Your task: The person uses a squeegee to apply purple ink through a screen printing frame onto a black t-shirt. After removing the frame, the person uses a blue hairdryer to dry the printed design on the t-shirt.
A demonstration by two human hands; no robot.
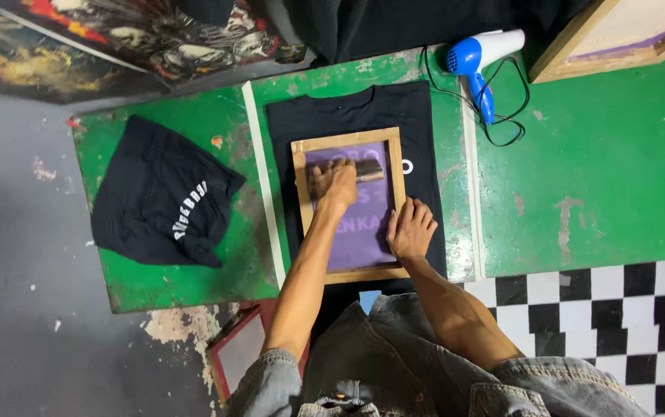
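While you look down from the head camera, a wooden screen-printing frame (350, 205) with a purple mesh lies flat on a black T-shirt (355, 112) spread over the green table (595, 185). Pale lettering shows through the mesh, partly covered by your hands. To the left, a second black garment (159, 193) with white lettering lies crumpled on the table, well apart from the frame. A blue and white hair dryer (480, 58) with its black cord rests near the table's far edge, to the right of the shirt. Another wooden frame (618, 35) sits at the top right corner.

Your left hand (334, 184) is curled closed around a squeegee (365, 171) set across the upper part of the mesh, its blade touching the screen. Your right hand (411, 228) lies flat, fingers spread, pressing on the frame's right rail and the mesh edge. Both forearms stretch forward from your denim-clad lap, the left one reaching further than the right.
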